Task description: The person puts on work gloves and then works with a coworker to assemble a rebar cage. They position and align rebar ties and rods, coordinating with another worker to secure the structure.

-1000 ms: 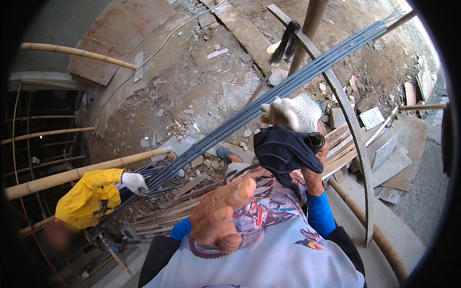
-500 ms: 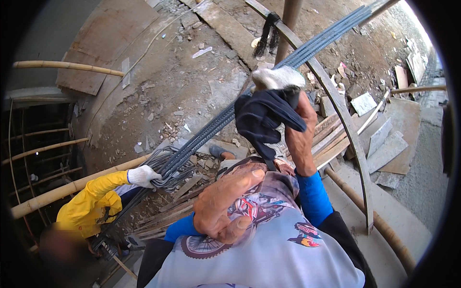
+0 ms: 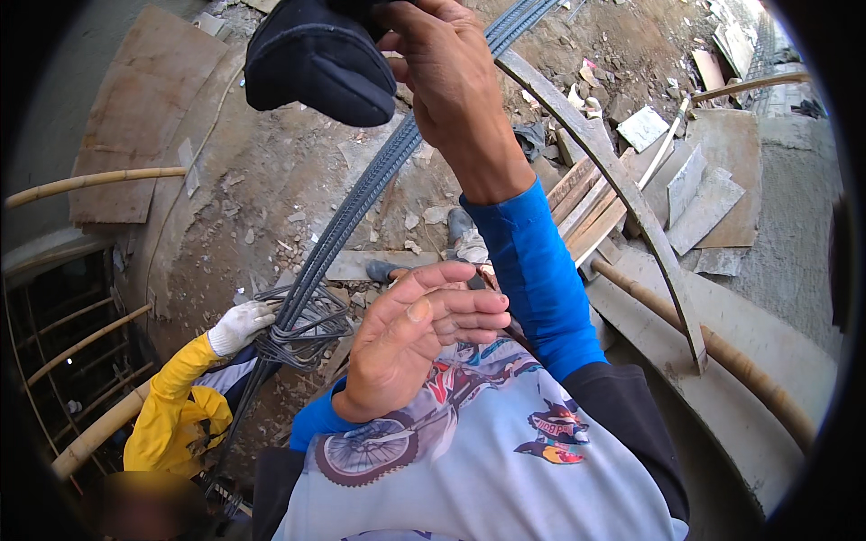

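a: from your distant seat, what do you see of the hands?

b: i see the right hand (image 3: 456, 81) lifted near the upper edge, its fingers bent closed on a dark cloth piece (image 3: 311, 72), which sticks out leftward in the air. i suppose it is held by one end so the rest is free. the left hand (image 3: 406, 334) is empty, half open with slightly curved fingers, in front of the printed shirt (image 3: 469, 451).

a: and the steel rods (image 3: 365, 187)?

b: they run slantwise behind the dark cloth piece, grey and ribbed. low at the left there is a tangle of bent loops (image 3: 311, 344). a co-worker's white glove (image 3: 240, 326) is at this tangle, perhaps to steady it; how firm the grip is, i cannot tell.

a: which textures do you notice?

b: the cloth looks thick and soft, with seams and rounded lobes. the bamboo pole (image 3: 753, 377) is round and jointed; the broken slabs (image 3: 706, 215) are flat, with rough edges.
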Demonstrator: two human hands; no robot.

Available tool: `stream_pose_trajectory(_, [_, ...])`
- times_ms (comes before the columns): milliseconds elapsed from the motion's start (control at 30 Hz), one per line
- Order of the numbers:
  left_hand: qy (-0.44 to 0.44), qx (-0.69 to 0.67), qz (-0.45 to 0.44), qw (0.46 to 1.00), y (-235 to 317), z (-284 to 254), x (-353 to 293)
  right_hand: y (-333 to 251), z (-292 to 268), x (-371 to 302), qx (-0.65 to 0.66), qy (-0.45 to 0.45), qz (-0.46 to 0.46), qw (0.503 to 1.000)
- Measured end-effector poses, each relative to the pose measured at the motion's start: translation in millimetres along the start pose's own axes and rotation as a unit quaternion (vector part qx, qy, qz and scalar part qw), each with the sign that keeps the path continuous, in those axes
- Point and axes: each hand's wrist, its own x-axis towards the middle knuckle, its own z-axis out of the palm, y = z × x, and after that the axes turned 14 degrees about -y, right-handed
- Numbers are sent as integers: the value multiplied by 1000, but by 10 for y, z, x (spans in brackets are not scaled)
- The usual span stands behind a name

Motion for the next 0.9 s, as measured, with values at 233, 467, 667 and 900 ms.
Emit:
stream_pose_trajectory(233, [-32,-67,29,997,-6,-21,-16,102,36,58,26,-4,-30,999])
stream_pose_trajectory(467, [-19,-9,52,998,-33,-35,-40,156,78,95,23,9,-34,999])
stream_pose_trajectory(667, [59,347,98,931,-123,-6,-25,122,109,109,10,22,-32,999])
stream_pose_trajectory(900, [60,455,81,885,-260,-12,143,73,162,144,61,3,-132,989])
